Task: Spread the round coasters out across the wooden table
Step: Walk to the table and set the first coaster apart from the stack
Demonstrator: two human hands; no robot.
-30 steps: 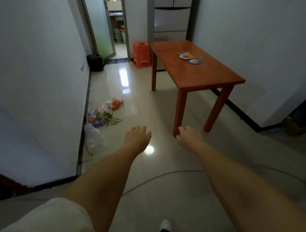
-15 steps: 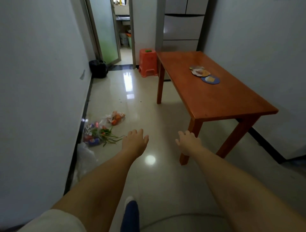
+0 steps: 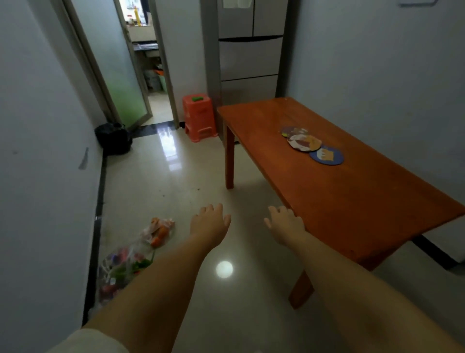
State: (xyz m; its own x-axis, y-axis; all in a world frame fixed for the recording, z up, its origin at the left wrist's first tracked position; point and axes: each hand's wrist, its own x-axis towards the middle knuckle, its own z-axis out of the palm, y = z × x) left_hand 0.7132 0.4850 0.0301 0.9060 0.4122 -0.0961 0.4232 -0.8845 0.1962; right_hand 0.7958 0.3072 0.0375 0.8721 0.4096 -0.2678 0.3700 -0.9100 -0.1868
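Each grip is open and empty: left hand (image 3: pixel 210 221), right hand (image 3: pixel 285 223); coasters (image 3: pixel 312 145) overlap, no legible writing.

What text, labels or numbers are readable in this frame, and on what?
None readable.
Coasters on the table: printed pictures only, any lettering too blurred to tell.
Paper on the fridge: cut off by the frame edge, no legible text.
Bags on the floor: coloured packaging, print too small and blurred.
Bottle in the far room: too small to read.
Orange stool: no text visible.
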